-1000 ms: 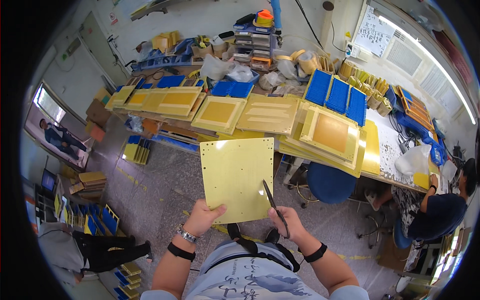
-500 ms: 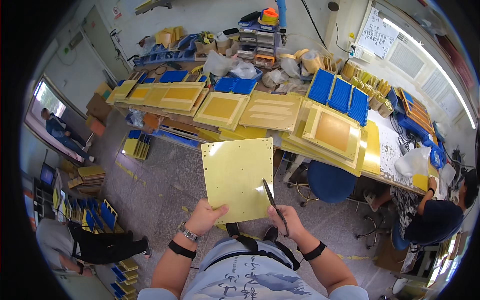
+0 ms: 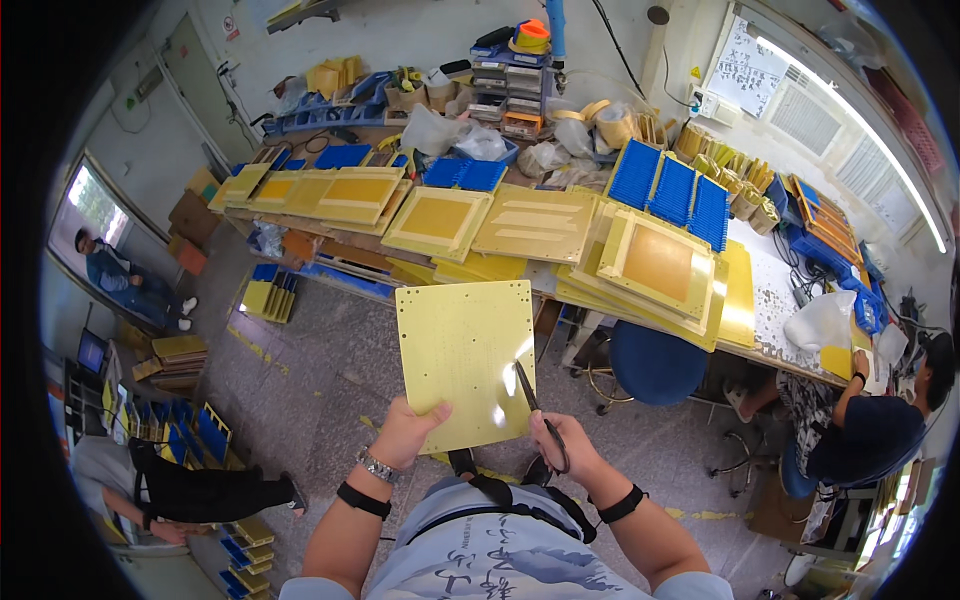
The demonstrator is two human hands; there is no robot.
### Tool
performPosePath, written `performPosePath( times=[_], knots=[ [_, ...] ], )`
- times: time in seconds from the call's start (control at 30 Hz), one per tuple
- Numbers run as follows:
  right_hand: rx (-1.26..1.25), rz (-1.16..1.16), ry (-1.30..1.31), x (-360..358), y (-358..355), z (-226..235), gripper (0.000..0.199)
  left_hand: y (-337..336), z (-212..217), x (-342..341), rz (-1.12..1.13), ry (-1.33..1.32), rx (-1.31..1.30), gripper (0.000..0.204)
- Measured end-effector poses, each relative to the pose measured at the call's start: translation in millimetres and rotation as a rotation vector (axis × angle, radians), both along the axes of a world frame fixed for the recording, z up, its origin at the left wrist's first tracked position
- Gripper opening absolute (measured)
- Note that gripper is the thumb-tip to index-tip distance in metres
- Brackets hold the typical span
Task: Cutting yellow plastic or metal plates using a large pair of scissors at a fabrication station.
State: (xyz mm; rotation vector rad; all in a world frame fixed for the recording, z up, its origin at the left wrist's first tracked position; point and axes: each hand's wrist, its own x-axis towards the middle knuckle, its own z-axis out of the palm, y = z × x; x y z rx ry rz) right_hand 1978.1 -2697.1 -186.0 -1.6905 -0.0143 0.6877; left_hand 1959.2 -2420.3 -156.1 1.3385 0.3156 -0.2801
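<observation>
One yellow perforated panel (image 3: 466,362) is pinched at its near edge by the left hand (image 3: 405,432). Scissors (image 3: 535,405) are gripped by the right hand (image 3: 570,462), fingers closed through the handles. The panel could be scratched if tilted against the blades.

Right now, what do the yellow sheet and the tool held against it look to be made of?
Yellow sheet: probably rigid laminate or plastic board, semi-gloss; it stays flat held by the left hand at one edge and shows a glare patch and small drilled holes. Scissors in the right hand: dark, slim blades, likely metal; the finish is hard to tell.
</observation>
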Motion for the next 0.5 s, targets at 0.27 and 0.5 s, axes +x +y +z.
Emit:
performPosePath(
  times=[0.27, 0.5],
  knots=[
    [0.112, 0.013, 0.129, -3, 1, 10, 0.061, 2, 4, -3, -0.085, -0.034, 0.163, 0.024],
    [0.060, 0.010, 0.133, -3, 4, 8, 0.063, 2, 6, -5, -0.139, -0.087, 0.243, 0.024]
  ],
)
